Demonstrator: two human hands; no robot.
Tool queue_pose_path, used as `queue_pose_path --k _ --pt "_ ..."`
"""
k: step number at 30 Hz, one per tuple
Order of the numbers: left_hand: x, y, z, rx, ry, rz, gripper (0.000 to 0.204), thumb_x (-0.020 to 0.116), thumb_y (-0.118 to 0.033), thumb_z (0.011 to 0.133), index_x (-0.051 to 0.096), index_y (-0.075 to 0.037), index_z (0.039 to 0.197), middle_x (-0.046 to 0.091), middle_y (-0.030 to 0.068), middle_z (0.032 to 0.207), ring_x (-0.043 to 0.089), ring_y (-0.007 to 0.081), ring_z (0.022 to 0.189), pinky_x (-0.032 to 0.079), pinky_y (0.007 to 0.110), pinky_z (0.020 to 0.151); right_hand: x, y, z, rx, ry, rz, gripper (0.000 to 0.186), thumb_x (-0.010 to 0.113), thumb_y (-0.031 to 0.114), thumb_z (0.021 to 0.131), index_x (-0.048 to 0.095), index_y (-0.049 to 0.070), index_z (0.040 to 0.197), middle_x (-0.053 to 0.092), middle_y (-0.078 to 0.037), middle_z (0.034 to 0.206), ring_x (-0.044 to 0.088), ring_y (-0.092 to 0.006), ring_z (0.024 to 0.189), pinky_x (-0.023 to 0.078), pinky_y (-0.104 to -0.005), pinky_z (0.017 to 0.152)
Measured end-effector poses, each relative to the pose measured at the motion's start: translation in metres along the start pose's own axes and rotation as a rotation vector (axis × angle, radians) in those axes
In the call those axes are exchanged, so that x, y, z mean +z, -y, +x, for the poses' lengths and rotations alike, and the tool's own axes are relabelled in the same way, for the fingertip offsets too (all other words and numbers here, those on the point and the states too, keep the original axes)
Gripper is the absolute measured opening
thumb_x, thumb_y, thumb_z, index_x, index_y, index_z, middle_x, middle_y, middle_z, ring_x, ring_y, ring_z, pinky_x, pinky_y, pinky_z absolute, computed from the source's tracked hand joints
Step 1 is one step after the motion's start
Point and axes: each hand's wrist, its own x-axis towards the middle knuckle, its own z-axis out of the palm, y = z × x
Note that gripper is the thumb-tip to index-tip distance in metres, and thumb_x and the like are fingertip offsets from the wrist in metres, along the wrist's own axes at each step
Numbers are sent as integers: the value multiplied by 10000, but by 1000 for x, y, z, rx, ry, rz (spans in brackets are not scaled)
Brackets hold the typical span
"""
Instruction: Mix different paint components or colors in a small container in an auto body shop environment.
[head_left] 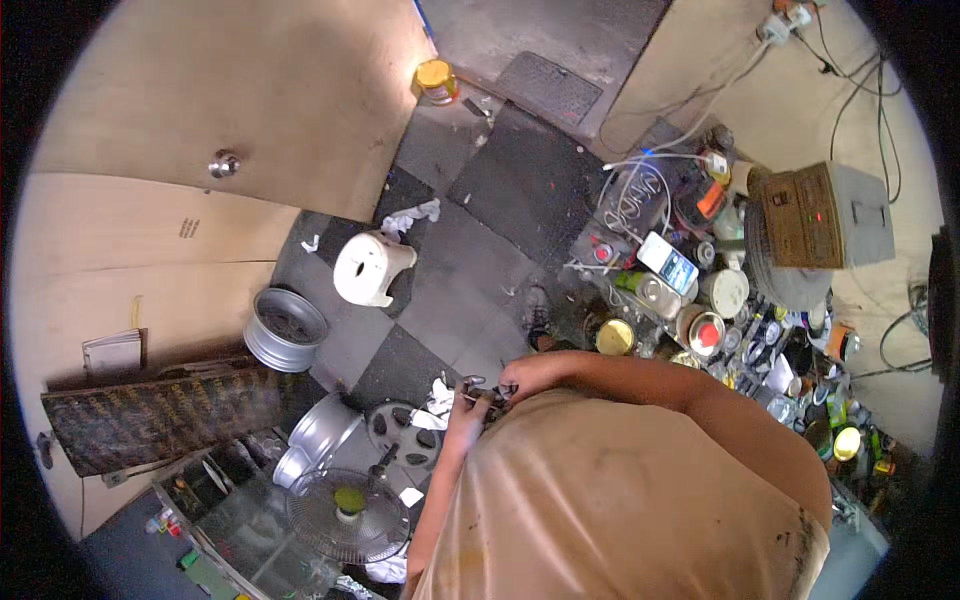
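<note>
Close in front of my shirt, both hands meet at a small dark object (497,398), partly hidden by fingers and cloth; its kind cannot be made out. My left hand (466,412) is closed around its left side, with a greyish metallic piece showing above the fingers. On the other side my right hand (524,379) is closed, fingertips pressed at the object's upper edge. Crumpled white paper (436,403) lies on the floor just left of my left hand. A dark wheel cover (405,434) rests beyond that paper. My shod foot (538,310) shows past my right hand.
A white stool (372,268) stands ahead to the left, near silver wheel rims (286,330). A standing fan (348,514) is at lower left. Cans, jars and a phone (668,262) crowd the right side below a metal box (800,215). A yellow-lidded tub (436,80) sits by the doorway.
</note>
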Motion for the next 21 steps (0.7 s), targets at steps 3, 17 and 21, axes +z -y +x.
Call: queue_pose_path --k 3,17,21 --pt "-6 -23 20 83 4 79 294 564 -86 967 462 -61 1242 627 74 1059 608 149 939 500 298 821 -30 5 8 -67 -31 50 417 719 401 857 689 16 1015 701 -153 872 639 -246 779 504 -413 725" --pt "-51 -141 170 -6 512 593 274 602 -268 967 630 -22 1084 679 50 955 604 143 870 492 330 781 -87 18 -14 236 -717 317 557 758 458 785 641 18 1104 683 -174 981 650 -282 928 497 -427 781" --pt "-18 -207 187 -44 891 886 271 628 -250 944 641 -20 1086 675 50 975 608 150 890 493 325 796 -49 14 10 460 -950 370 524 737 449 807 652 9 1077 685 -172 1000 651 -286 950 500 -436 804"
